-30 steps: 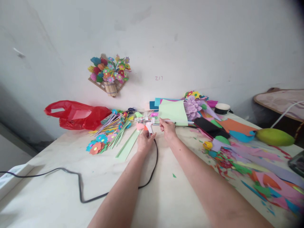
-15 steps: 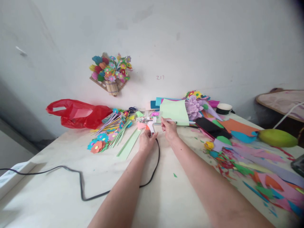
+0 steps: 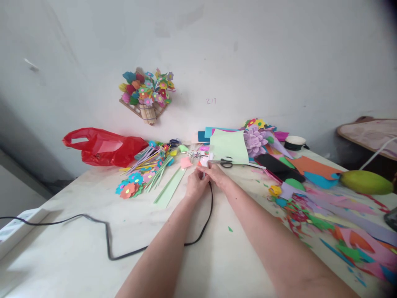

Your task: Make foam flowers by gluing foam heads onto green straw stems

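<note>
Both my hands meet at the back middle of the pale table (image 3: 77,256). My left hand (image 3: 195,185) is closed round the handle of a white glue gun (image 3: 196,156), whose black cord (image 3: 107,242) trails left across the table. My right hand (image 3: 218,176) lies beside it, fingers pressed together against the same handle. Just behind the right hand, scissors (image 3: 226,162) lie on a light green paper sheet (image 3: 229,145). A pink paper piece (image 3: 186,162) and a long green strip (image 3: 169,188) lie left of the gun.
Paper flowers on sticks (image 3: 136,182) and a red plastic bag (image 3: 105,147) lie at the back left. Coloured sheets, a purple flower (image 3: 254,140), a black object (image 3: 276,165), a green fruit (image 3: 366,182) and several paper scraps (image 3: 325,215) cover the right side. A flower bouquet (image 3: 147,95) hangs on the wall.
My right hand let go of the light green sheet and moved left and down to join the left hand at the glue gun. The scissors now show on the sheet.
</note>
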A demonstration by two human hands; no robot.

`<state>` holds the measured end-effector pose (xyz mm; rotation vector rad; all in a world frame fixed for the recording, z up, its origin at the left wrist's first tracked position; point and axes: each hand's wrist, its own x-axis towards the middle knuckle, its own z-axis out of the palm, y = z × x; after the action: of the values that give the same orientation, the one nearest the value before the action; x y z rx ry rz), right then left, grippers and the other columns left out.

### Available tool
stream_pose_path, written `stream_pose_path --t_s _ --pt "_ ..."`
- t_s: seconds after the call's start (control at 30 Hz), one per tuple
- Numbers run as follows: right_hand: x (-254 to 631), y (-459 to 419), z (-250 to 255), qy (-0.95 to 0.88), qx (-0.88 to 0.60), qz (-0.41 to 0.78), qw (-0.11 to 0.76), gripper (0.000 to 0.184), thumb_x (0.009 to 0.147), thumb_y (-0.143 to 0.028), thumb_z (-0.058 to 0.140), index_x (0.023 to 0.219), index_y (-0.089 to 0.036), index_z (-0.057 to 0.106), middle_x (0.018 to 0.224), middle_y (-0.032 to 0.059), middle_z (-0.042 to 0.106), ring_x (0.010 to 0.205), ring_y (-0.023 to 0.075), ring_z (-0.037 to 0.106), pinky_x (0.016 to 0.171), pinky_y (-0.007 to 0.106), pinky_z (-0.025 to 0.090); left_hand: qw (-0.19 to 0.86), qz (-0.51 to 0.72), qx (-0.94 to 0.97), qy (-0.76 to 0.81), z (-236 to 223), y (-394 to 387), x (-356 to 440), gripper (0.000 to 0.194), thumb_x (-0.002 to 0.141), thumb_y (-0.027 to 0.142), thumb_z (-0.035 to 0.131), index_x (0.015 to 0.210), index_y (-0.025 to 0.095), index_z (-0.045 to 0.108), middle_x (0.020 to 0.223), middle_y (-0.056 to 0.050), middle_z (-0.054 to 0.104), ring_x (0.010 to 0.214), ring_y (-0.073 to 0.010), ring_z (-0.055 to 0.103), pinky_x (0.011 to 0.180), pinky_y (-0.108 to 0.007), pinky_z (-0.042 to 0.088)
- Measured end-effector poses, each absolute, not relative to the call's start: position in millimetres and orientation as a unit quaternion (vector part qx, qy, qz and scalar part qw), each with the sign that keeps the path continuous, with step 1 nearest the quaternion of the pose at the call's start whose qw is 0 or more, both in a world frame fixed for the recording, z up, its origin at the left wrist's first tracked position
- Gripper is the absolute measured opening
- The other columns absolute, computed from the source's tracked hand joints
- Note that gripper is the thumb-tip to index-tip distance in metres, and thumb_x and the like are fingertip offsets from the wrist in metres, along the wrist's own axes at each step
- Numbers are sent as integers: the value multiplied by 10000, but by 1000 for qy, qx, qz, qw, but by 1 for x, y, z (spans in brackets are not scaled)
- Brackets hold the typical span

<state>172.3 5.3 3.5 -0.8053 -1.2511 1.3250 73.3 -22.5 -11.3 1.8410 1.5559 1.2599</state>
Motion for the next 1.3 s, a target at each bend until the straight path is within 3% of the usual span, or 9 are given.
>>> stream_pose_path --t_s 0.27,0.37,0.53,0.73,0.9,1.1,1.3 --pt "175 12 -5 -422 -357 596 583 292 567 -302 704 795 -148 606 553 1 624 468 140 565 436 233 430 299 399 698 515 3 -19 52 235 700 331 545 807 151 652 747 -42 654 656 -145 584 610 -246 432" --pt "179 14 -5 -380 -379 594 599 308 581 -302 691 828 -154 582 516 -2 614 414 133 556 401 223 434 243 395 622 632 3 -10 39 199 708 289 524 779 147 644 725 -56 663 649 -149 602 603 -243 435" --pt "181 14 -4 -360 -402 564 624 274 572 -296 674 772 -152 553 449 -16 584 314 97 472 317 191 364 146 314 577 740 10 6 27 214 685 249 548 854 149 632 860 -95 666 838 -200 605 718 -270 424" --pt "177 10 -3 -384 -413 556 611 219 561 -274 648 724 -151 571 411 -25 554 292 90 432 298 194 308 55 294 570 765 17 26 31 500 677 346 588 1126 143 507 1124 -141 549 1040 -241 511 848 -299 375" --pt "177 11 -3 -382 -421 549 613 212 562 -277 642 714 -152 563 417 -26 557 291 89 434 302 196 294 26 258 562 785 13 51 39 675 614 498 607 1153 120 460 1135 -192 512 1104 -333 436 875 -389 350" --pt "177 14 -5 -381 -432 534 619 200 566 -289 638 676 -149 548 414 -28 553 288 82 436 303 192 288 54 241 565 788 16 67 41 484 698 369 546 1110 121 486 1140 -199 513 1104 -347 437 845 -402 372" --pt "177 15 -6 -373 -429 537 624 225 548 -300 652 676 -148 547 420 -28 555 294 82 432 305 193 291 81 291 558 773 18 70 26 415 705 423 535 983 116 561 1026 -194 594 1006 -326 530 812 -409 401"
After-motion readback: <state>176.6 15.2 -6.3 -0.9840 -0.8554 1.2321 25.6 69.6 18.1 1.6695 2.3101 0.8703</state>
